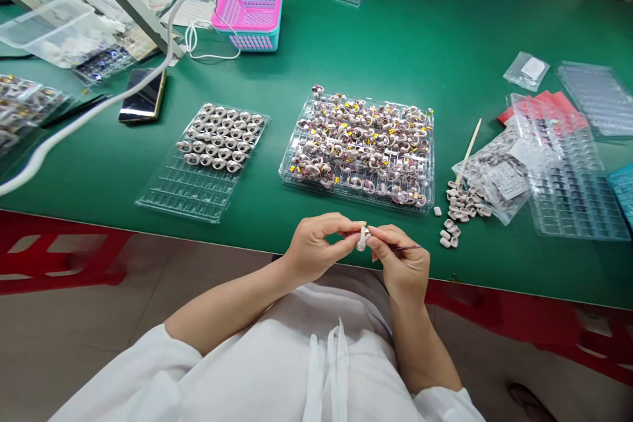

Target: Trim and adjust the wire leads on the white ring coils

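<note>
Head view: left fingers (343, 224) and right fingers (388, 235) pinch a white earbud (362, 241); squeezed too hard, it might pop onto the counter (254, 201) past them.

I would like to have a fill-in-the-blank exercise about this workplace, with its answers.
The flat, broad tabletop is ____.
The bare left hand and bare right hand share a small, pale plastic piece; a thin, dark tool is in the ____ one.
The black, rectangular phone lies to the ____ of the clear plastic tray holding neat rows of pale pieces.
The rectangular, perforated plastic basket has a ____ rim.
Missing words: green; right; left; pink.
</note>
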